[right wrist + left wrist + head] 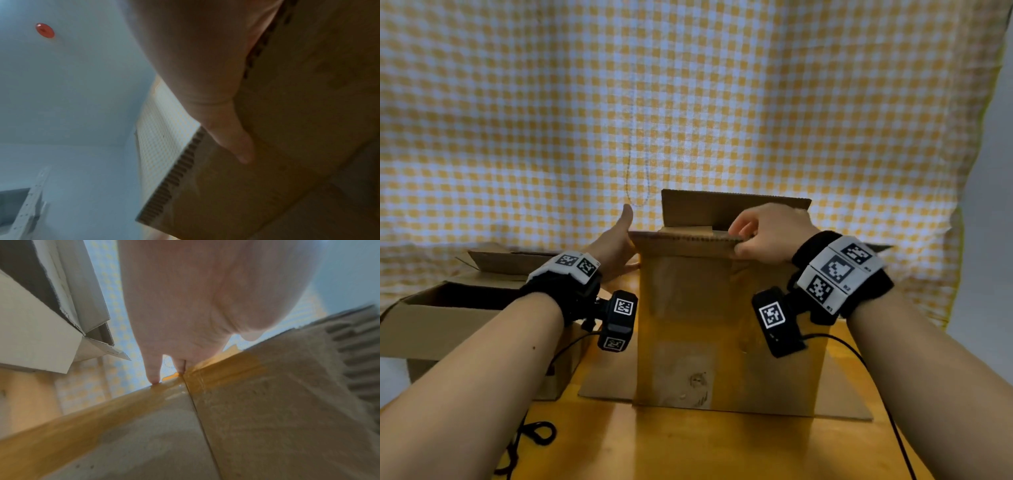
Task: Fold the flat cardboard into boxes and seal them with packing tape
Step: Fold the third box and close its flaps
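Observation:
A brown cardboard box (726,342) stands upright in the middle of the wooden table (722,452), its near face covered with glossy yellowish packing tape (681,301). Its far flap (722,207) sticks up. My left hand (618,246) lies flat against the box's left side, thumb up; in the left wrist view its straight fingers (153,373) touch a taped box edge (226,368). My right hand (753,234) pinches the top edge of the near flap (688,238), fingers curled over it. The right wrist view shows the thumb (236,142) pressed on that cardboard (287,113).
An open cardboard box (448,315) sits at the left of the table, with another (506,260) behind it. A flat cardboard sheet (842,401) lies under the upright box. Black cables (530,431) trail at the near left and right. A yellow checked cloth (688,102) hangs behind.

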